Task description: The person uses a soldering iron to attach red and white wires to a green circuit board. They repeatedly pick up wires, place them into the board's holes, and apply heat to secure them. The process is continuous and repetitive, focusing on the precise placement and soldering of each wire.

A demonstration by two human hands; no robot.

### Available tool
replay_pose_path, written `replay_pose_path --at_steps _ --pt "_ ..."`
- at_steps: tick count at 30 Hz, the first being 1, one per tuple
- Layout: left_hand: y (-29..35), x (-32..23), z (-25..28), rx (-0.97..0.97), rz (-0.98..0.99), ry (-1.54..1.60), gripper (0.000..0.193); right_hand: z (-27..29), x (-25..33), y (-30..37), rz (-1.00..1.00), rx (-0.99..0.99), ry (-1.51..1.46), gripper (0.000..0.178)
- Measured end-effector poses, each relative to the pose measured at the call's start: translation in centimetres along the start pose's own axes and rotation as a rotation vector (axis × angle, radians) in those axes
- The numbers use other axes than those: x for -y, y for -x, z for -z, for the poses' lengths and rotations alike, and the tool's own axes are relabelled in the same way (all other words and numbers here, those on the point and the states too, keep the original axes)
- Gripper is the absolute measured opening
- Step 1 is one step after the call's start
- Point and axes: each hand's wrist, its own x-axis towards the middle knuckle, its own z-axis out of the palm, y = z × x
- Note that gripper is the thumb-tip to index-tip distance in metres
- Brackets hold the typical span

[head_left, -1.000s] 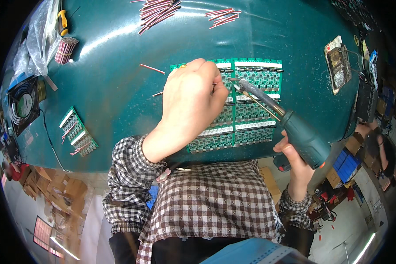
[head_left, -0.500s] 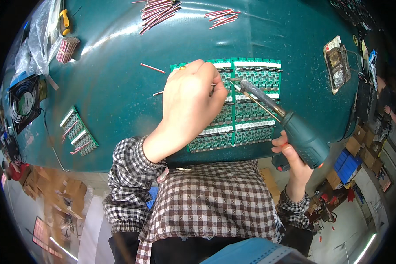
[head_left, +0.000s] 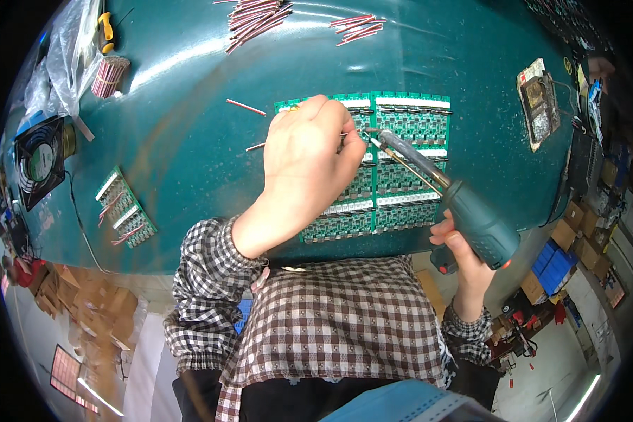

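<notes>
At frame centre, the left hand (head_left: 309, 158) rests on the green circuit boards (head_left: 401, 169) on the teal desk (head_left: 190, 162), fingers pinched around a thin wire. The right hand (head_left: 464, 260), lower right, grips a soldering gun (head_left: 450, 200) whose tip meets the boards.

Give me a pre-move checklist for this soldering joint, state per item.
1. Right hand grips the soldering gun: ok.
2. Gun tip on the green circuit board panel: ok.
3. Left hand rests on the panel, its fingers pinching at the joint: ok.
4. Wire seated in its pad: cannot tell, hand hides it.
5. Left fingers away from the hot tip: not ok, very close.
6. Panel lies flat on the teal table: ok.
</notes>
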Motion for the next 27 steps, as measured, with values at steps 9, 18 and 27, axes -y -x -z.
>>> replay_pose_path --at_steps 9,18,27 --pt "-0.17 -0.28 0.23 0.020 0.018 0.016 0.012 -0.12 0.17 0.05 -0.040 -0.009 0.023 0.037" --pt "-0.10 -0.24 0.13 0.014 0.017 0.000 0.012 -0.17 -0.07 -0.06 0.017 0.002 0.026 0.037" --pt "-0.10 -0.20 0.17 0.009 0.012 0.004 0.012 -0.16 -0.03 0.04 0.033 -0.011 0.010 0.036"
